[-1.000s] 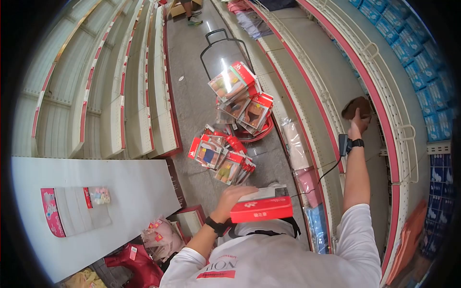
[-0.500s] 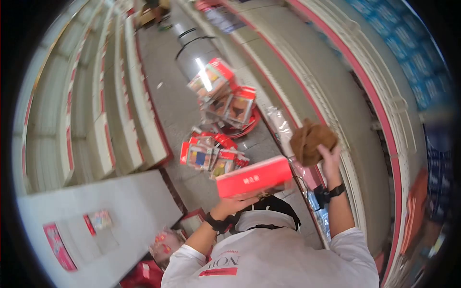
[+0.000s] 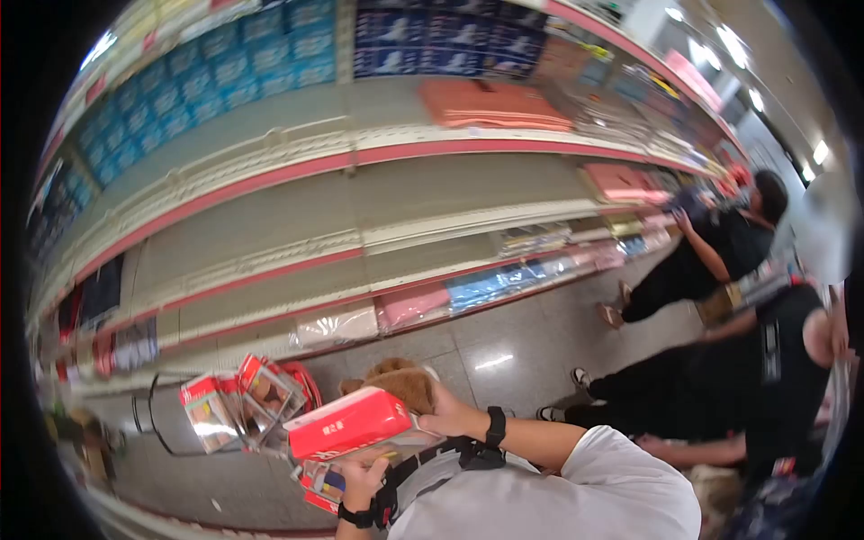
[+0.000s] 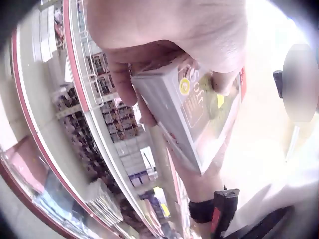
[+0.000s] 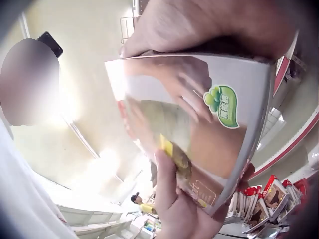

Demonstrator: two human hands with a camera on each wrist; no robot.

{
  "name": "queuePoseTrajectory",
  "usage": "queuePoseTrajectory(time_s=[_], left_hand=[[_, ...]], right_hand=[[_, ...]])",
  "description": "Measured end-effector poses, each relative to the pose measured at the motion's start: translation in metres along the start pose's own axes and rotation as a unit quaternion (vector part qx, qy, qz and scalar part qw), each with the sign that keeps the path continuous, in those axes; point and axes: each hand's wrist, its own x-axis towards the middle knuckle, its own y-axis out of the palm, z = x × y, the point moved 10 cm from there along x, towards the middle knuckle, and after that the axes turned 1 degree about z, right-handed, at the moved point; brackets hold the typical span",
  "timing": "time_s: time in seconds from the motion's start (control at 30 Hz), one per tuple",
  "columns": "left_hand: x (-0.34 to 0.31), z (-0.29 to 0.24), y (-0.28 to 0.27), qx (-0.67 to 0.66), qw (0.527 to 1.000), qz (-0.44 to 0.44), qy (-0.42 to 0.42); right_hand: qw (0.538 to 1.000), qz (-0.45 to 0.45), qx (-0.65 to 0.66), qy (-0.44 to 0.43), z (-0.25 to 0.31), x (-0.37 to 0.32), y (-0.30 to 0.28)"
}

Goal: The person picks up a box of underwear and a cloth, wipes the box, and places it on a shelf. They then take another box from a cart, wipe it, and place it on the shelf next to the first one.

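A red and white packaging box (image 3: 351,425) is between my two hands in front of my body, tilted. My left hand (image 3: 360,486) grips its lower end; in the right wrist view that thumb presses on the printed face. My right hand (image 3: 445,409) holds the other end, fingers mostly hidden behind the box. Brown cloth (image 3: 405,385) shows just beyond the box, against the right hand. In the left wrist view, the box (image 4: 189,104) shows the word "Soft" and a yellow tag. The right wrist view shows the box (image 5: 184,114) with a green leaf-shaped logo.
Boxed goods (image 3: 261,396) are piled in a red basket on the floor, a black handle beside it. Long shelves (image 3: 270,216) run ahead, with an orange folded stack (image 3: 490,103) and blue packs (image 3: 207,81). Two people in dark clothes (image 3: 711,261) are at the right.
My right hand has brought the brown cloth from the shelf across to the box and now holds the box too. The head view has swung right, toward the shelves and two people.
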Motion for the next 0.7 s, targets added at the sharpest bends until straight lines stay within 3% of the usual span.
queuePoseTrajectory(time_s=[0.07,0.1,0.17,0.2,0.3,0.37,0.43,0.47,0.5,0.57,0.7], left_hand=[[-0.013,-0.029,-0.017,-0.095,0.982,-0.109,0.119],[-0.013,-0.036,-0.011,-0.091,0.983,-0.095,0.126],[-0.013,-0.038,-0.026,-0.112,0.970,-0.173,0.132],[-0.009,-0.019,-0.027,-0.053,0.984,-0.143,0.090],[0.002,-0.056,-0.018,-0.080,0.983,-0.129,0.104],[0.004,-0.086,-0.012,-0.118,0.980,-0.107,0.122],[0.013,-0.102,-0.005,-0.158,0.974,-0.091,0.133],[0.015,-0.111,0.000,-0.171,0.969,-0.078,0.160],[0.013,-0.116,0.005,-0.184,0.964,-0.066,0.181],[0.014,-0.114,0.013,-0.169,0.970,-0.078,0.158],[0.020,-0.106,0.021,-0.112,0.978,-0.093,0.147]], right_hand=[[0.995,-0.078,-0.050,-0.025,0.010,-0.017,0.006],[0.994,-0.088,-0.053,-0.038,0.016,-0.023,0.012],[0.986,-0.146,-0.086,-0.003,0.017,-0.031,0.013],[0.986,-0.143,-0.087,-0.009,0.024,-0.031,0.017],[0.966,-0.222,0.008,0.133,0.019,-0.040,0.016],[0.983,-0.162,0.018,0.090,0.018,-0.047,0.012],[0.991,-0.020,-0.092,0.099,0.028,-0.049,0.029],[0.980,-0.009,-0.020,0.198,0.012,-0.061,0.026],[0.977,0.000,-0.013,0.211,0.004,-0.065,0.024],[0.980,-0.121,0.021,0.159,0.006,-0.072,0.000],[0.971,-0.192,0.038,0.136,0.051,-0.060,0.003]])
